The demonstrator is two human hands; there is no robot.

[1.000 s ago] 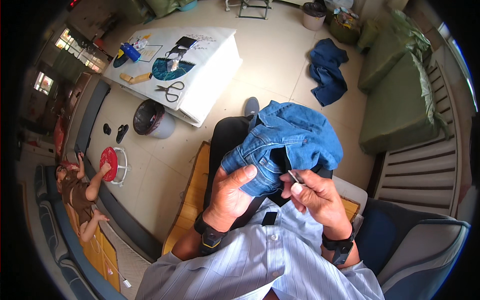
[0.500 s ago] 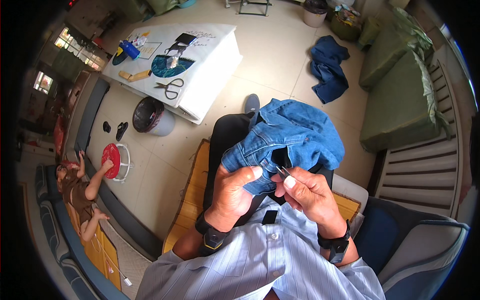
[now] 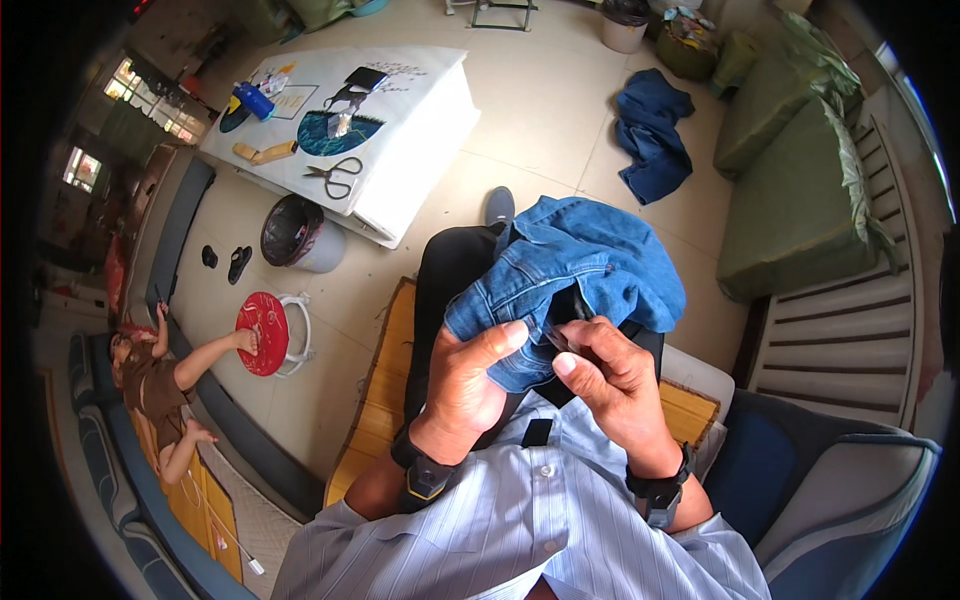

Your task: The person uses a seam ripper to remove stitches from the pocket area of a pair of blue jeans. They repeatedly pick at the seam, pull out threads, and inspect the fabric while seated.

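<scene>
Blue jeans point(image 3: 600, 250) lie bunched over my lap, with the waistband part turned toward me. My left hand point(image 3: 465, 375) is closed on the waistband, its thumb pressed on top of the cloth. My right hand point(image 3: 612, 385) pinches a small two-pointed metal tool point(image 3: 561, 338) between thumb and fingers, close by my left thumb at a dark opening in the denim. The tool is mostly covered by the fingers, so its exact kind is unclear.
A white table point(image 3: 430, 130) ahead on the left bears black-handled scissors point(image 3: 335, 178) and a blue bottle point(image 3: 254, 100). Beside it stands a bin point(image 3: 320, 248). More denim point(image 3: 653, 135) lies on the floor. A person point(image 3: 155, 385) reclines at left, one foot on a red stool point(image 3: 262, 345).
My right hand has turned, and its thumb has come away slightly from the tool's upper side. The reclining person's foot and the red stool have shifted right. My left hand stays put.
</scene>
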